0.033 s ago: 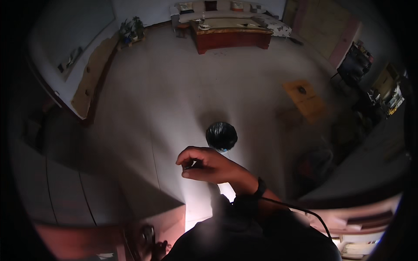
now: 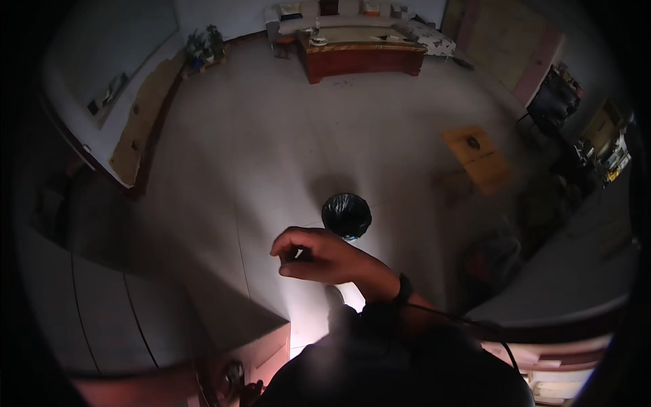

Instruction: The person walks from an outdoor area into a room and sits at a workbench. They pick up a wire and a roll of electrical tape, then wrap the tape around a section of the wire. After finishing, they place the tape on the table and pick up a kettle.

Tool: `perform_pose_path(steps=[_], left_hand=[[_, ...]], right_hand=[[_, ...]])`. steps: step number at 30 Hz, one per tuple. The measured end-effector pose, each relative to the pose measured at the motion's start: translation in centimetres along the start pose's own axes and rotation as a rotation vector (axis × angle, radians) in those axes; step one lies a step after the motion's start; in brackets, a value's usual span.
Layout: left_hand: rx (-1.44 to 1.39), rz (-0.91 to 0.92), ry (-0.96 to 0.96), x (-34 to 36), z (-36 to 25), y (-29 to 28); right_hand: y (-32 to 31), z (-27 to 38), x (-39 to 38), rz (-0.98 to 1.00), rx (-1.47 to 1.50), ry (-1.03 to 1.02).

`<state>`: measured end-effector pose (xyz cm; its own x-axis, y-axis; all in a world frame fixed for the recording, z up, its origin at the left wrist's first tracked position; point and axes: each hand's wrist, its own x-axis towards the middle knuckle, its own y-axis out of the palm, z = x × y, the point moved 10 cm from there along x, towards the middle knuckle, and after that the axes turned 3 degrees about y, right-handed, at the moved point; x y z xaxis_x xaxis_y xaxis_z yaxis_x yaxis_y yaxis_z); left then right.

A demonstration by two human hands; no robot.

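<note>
My right hand (image 2: pixel 317 256) is held out over the floor in front of me, with a dark band (image 2: pixel 405 288) round its wrist. Its fingers curl in toward the thumb, leaving a small gap; whatever lies between them is too dark to make out. Just beyond the hand stands a round bin (image 2: pixel 346 214) lined with a black bag. Low at the bottom edge, part of my left hand (image 2: pixel 251 391) shows in shadow, beside a dark rounded object (image 2: pixel 232 373). Most of that hand is hidden.
A dark counter (image 2: pixel 102 305) lies at left, another (image 2: pixel 569 285) at right. A yellow-orange low table (image 2: pixel 483 163) with a small dark item stands at right. Farther off are a red-brown table (image 2: pixel 363 63), a sofa (image 2: pixel 312 24) and potted plants (image 2: pixel 205 47). A black cable (image 2: pixel 507 353) hangs by my right arm.
The view has shifted slightly. My right hand sits a little farther left, its fingers still curled. My left hand shows less, lower at the bottom edge.
</note>
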<state>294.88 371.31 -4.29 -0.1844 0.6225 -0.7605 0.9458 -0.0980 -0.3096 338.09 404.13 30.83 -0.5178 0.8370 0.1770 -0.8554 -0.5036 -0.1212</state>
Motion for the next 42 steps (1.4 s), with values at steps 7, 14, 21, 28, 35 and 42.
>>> perform_pose_path(steps=[7, 14, 21, 28, 35, 42], left_hand=[[-0.158, -0.139, -0.164, 9.8, -12.8, -0.8], [-0.144, -0.048, -0.194, 24.6, -26.8, 3.7], [0.102, 0.142, -0.035, 42.7, -53.6, 2.9], [0.345, 0.121, 0.305, 59.6, -91.5, 10.8], [0.352, 0.507, 0.234, 71.7, -102.6, 29.0], [1.211, 0.844, 0.82, 82.5, -112.9, 46.4]], right_hand=[[-10.2, -5.0, 19.1, 0.172, 0.04, 0.161], [-22.8, -12.4, 34.0, 0.17, -0.03, 0.245], [-43.1, -18.0, 38.4, -0.181, -0.063, 0.408], [-62.2, -24.0, 30.4, -0.677, 0.027, 0.552], [-80.2, -27.3, 30.5, -0.771, 0.076, 0.509], [-96.9, -25.9, 28.0, -1.095, -0.01, 0.35]])
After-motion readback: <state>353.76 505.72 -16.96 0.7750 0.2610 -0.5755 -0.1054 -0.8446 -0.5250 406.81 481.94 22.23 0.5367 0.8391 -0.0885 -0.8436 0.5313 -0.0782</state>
